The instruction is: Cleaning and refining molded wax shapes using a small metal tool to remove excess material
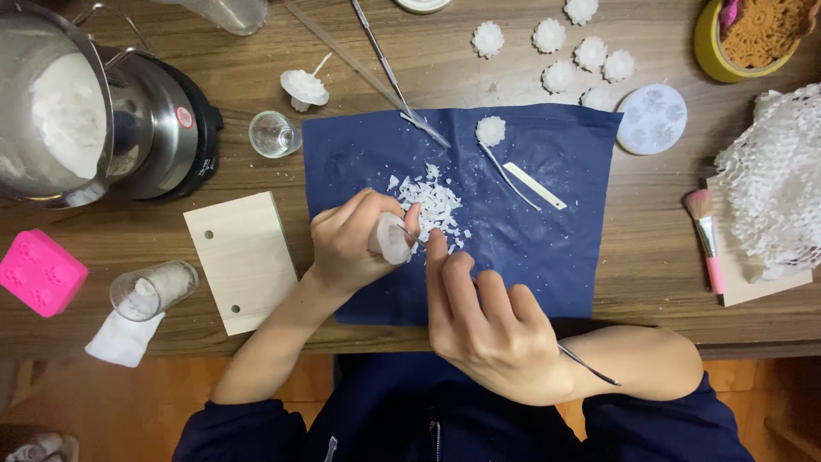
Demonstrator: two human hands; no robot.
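My left hand (346, 244) grips a small white wax piece (392, 239) over a dark blue cloth (530, 231). My right hand (492, 325) holds a thin metal tool (590, 366), its tip hidden at the wax piece and its handle sticking out behind the wrist. A pile of white wax shavings (434, 204) lies on the cloth just beyond both hands. Farther on the cloth rest a white wax flower (490, 130) on a thin pick and a flat white stick (534, 185).
Several white wax flowers (590, 53) lie at the back. Metal pot (73, 103) with white wax at far left, small glass (274, 134), wooden board (244, 261), pink mould (38, 272), round pale mould (652, 118), pink brush (706, 235), white lace (774, 192), tweezers (385, 64).
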